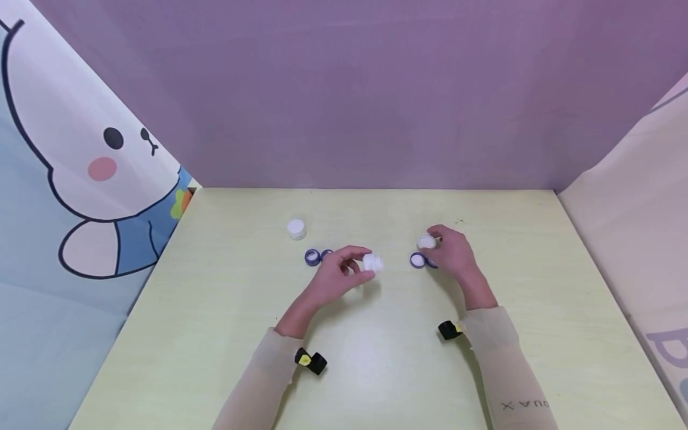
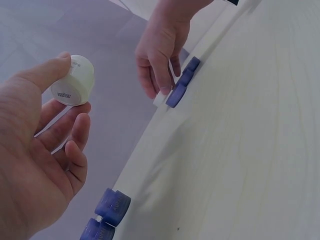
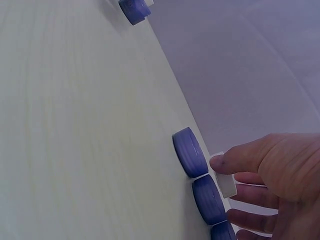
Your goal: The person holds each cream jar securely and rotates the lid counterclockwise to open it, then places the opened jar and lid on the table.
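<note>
The small white plastic jar [image 1: 372,263] is pinched, lifted off the pale green table [image 1: 376,358], between thumb and fingertips of the left hand [image 1: 335,278]. A second white jar [image 1: 427,242] is touched by the right hand [image 1: 454,254] beside the purple lids [image 3: 190,152]; a steady, level grip is advised.

Pale table [image 1: 376,370]; purple wall [image 1: 365,89]

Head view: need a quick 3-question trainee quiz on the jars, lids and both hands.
1. True or false: the left hand holds a white jar off the table.
2. What does the right hand pinch? A) a purple lid B) a white jar C) nothing
3. Fill in: the untouched white jar stands at the far ____ of the purple lids.

Key: 1 true; 2 B, its own white jar; 3 left.
</note>
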